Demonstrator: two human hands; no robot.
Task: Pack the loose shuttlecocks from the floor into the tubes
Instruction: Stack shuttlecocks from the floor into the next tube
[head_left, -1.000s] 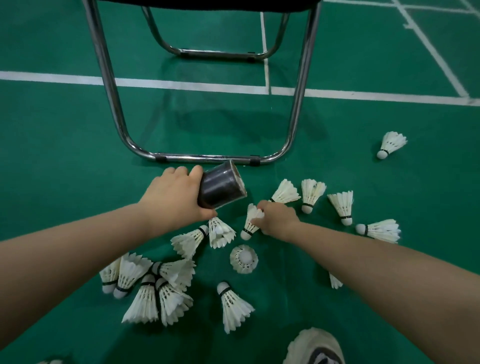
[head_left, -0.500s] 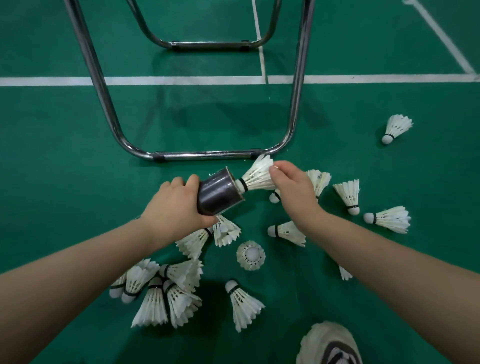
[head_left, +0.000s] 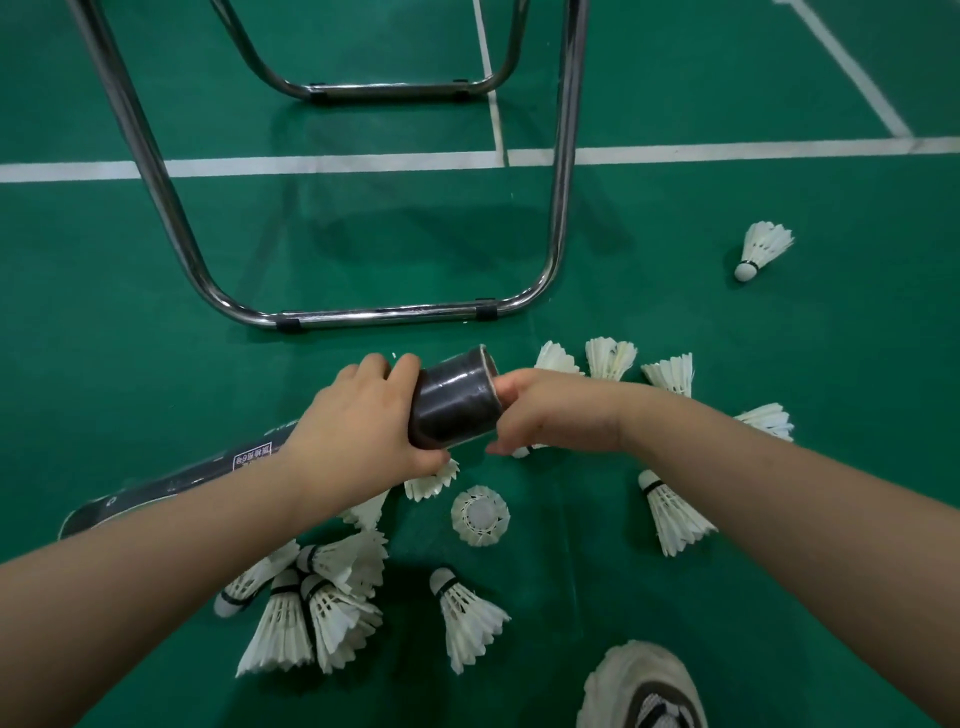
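My left hand (head_left: 358, 431) grips a black shuttlecock tube (head_left: 452, 402) just behind its open end. The tube's long body slants down to the left under my forearm. My right hand (head_left: 556, 415) is pressed against the tube's mouth, with its fingertips hidden at the opening. No shuttlecock shows in that hand. Several loose white shuttlecocks lie on the green floor: a pile (head_left: 311, 608) under my left arm, one standing cork-up (head_left: 480, 517), one (head_left: 672, 514) under my right forearm, and a row (head_left: 610, 358) beyond my right hand.
A chrome chair frame (head_left: 384, 314) stands just beyond the tube. A lone shuttlecock (head_left: 763, 249) lies far right. A white shoe (head_left: 644, 686) is at the bottom edge. White court lines (head_left: 332, 163) cross the floor behind the chair.
My right hand picked a shuttlecock off the floor, brought it cork-first to the tube's mouth, and now sits against the opening with the shuttlecock out of sight. The tube tilted lower.
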